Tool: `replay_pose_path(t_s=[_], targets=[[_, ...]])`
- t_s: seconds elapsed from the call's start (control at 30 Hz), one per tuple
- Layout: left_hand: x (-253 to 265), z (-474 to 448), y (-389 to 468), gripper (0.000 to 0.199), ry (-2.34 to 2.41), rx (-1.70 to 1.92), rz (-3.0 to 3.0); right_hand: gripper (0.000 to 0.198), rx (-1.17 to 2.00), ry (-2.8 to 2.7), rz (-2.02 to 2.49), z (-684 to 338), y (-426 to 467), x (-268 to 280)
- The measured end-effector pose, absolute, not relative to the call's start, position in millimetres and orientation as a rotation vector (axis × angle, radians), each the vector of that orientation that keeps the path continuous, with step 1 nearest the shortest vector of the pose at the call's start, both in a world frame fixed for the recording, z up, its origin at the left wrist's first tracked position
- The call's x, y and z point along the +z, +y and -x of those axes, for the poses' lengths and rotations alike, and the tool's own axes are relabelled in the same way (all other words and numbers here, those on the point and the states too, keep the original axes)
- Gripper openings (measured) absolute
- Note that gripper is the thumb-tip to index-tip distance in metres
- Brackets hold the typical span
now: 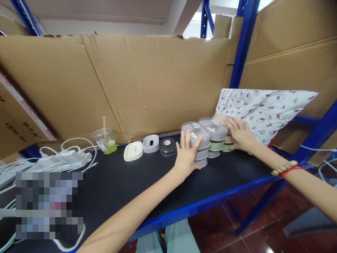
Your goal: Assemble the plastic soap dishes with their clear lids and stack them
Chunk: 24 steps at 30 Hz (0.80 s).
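Note:
Short stacks of small rounded boxes with clear lids stand together toward the right of the black table. My left hand (pixel 186 154) rests with spread fingers against the front stack of grey boxes (pixel 202 144). Behind it are another grey box (pixel 216 133) and a green box (pixel 216 145) below. At the right end, my right hand (pixel 240 135) lies with outstretched fingers against the last stack, which has a pinkish box (pixel 228 139). Its fingers partly cover that stack. To the left sit a dark box (pixel 167 147), a light grey lid-like piece (pixel 151 144) and a cream one (pixel 133 151).
A plastic cup (pixel 107 142) with green drink and a straw stands at the back left. White cables and adapters (pixel 64 159) spread over the left side. Cardboard (pixel 158 84) walls the back. A patterned white sheet (pixel 263 109) leans at right, near a blue post (pixel 240 52).

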<state>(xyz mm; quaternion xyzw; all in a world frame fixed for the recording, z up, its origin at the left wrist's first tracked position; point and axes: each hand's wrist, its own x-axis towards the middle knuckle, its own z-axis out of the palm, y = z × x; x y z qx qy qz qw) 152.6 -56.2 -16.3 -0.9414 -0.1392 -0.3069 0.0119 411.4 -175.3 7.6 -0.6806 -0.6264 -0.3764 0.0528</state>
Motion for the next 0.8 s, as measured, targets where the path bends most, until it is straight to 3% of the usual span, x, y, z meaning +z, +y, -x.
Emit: replay_pose_path(t_s=[0.8], targets=[[0.0, -183.3, -21.3, 0.132, -0.698, -0.761, 2.976, 0.105, -1.138, -1.760, 2.372, -410.5, -137.8, 17.2]])
